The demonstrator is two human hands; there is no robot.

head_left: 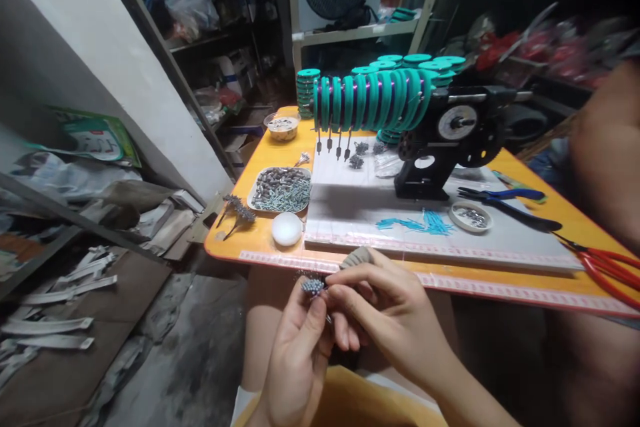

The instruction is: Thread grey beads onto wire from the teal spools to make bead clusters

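My left hand (pixel 303 340) is closed around a small bundle of grey-blue rods (pixel 313 287), with the rod ends showing above the thumb and fingers. Fine dark bits stick out along the bundle's top. Close against its right side, my right hand (pixel 385 300) has thumb and index finger pinched together. Whatever lies between those fingertips is too small to make out. A grey ribbed wrap (pixel 356 257) shows at the far side of my right hand. Both hands are over my lap, just in front of the table edge.
On the yellow table (pixel 235 243) stands a black machine (pixel 425 167) carrying teal spools (pixel 370 100). Around it are a tray of small parts (pixel 280 190), a white dome (pixel 287 229), blue sticks (pixel 435 221), a round dish (pixel 471 217), and pliers (pixel 515 203). Another person's arm (pixel 607 140) is at right.
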